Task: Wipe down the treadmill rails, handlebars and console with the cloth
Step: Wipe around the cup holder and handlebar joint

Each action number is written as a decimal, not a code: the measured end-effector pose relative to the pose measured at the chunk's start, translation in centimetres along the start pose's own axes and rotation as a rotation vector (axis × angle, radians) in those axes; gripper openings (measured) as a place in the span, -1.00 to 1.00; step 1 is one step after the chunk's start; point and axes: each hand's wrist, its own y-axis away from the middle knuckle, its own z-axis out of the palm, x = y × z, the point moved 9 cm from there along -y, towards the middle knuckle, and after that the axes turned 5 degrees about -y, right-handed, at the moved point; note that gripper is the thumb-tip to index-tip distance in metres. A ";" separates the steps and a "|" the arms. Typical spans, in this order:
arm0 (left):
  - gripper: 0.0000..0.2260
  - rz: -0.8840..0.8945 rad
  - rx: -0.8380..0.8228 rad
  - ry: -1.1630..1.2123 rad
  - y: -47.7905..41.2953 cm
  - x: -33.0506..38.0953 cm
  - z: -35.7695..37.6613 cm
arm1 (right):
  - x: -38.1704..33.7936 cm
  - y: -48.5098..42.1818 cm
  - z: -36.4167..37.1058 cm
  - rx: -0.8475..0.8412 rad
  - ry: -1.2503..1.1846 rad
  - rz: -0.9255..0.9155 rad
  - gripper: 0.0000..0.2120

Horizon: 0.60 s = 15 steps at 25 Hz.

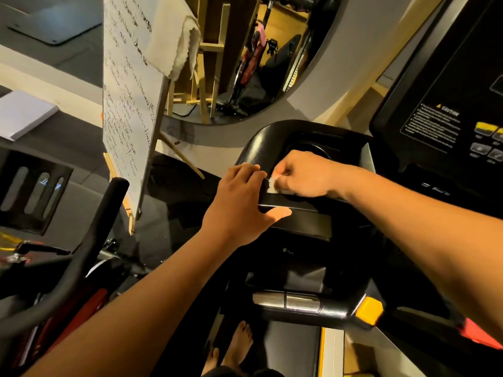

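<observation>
Head view: my right grip (pixel 302 174) is curled round the white cloth (pixel 273 183), pressing it onto the left tray of the treadmill console (pixel 268 138); my left grip (pixel 242 202) rests spread on that tray's left edge, fingers straight, just beside the cloth.

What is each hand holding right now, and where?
The right hand grips the white cloth, bunched in its fist. The left hand holds nothing, resting on the console tray.

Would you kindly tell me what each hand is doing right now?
Left hand: open, fingers resting on the treadmill console.
Right hand: closed round the white cloth.
</observation>
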 end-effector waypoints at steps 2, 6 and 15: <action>-0.27 0.002 0.005 -0.005 0.1 0.1 -0.1 | 1.2 0.7 0.4 -0.082 0.092 0.005 -0.81; -0.26 -0.018 0.010 0.024 0.2 -0.2 -0.1 | 8.5 3.4 -1.9 -0.256 0.457 0.353 -0.78; -0.25 -0.021 -0.002 0.007 0.1 -0.4 0.2 | 4.4 4.5 -14.4 0.294 0.434 0.178 -0.72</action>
